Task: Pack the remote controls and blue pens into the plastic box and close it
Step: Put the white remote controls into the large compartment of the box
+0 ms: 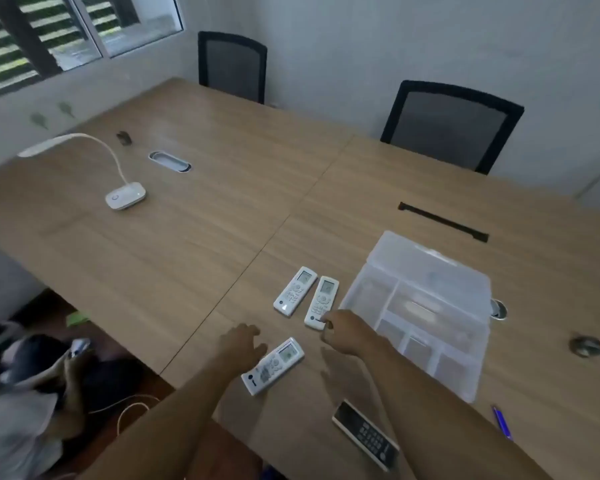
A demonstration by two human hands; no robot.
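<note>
Three white remote controls lie on the wooden table: one (pixel 295 291) at the far left, one (pixel 321 301) beside it, and one (pixel 273 365) nearer me. A dark remote (pixel 366 434) lies near the front edge under my right forearm. The clear plastic box (pixel 426 310) stands open to the right, lid tilted back, its compartments showing. A blue pen (pixel 502 421) lies at the box's near right. My left hand (pixel 240 342) hovers, fingers spread, at the near white remote's left end. My right hand (pixel 340 329) touches the near end of the middle white remote.
A white desk lamp (pixel 123 194) stands far left. A black bar (pixel 442 221) lies beyond the box. Cable grommets (pixel 169 161) (pixel 585 345) are set in the table. Two black chairs (pixel 452 128) stand at the far side. A person (pixel 25 393) sits at the lower left.
</note>
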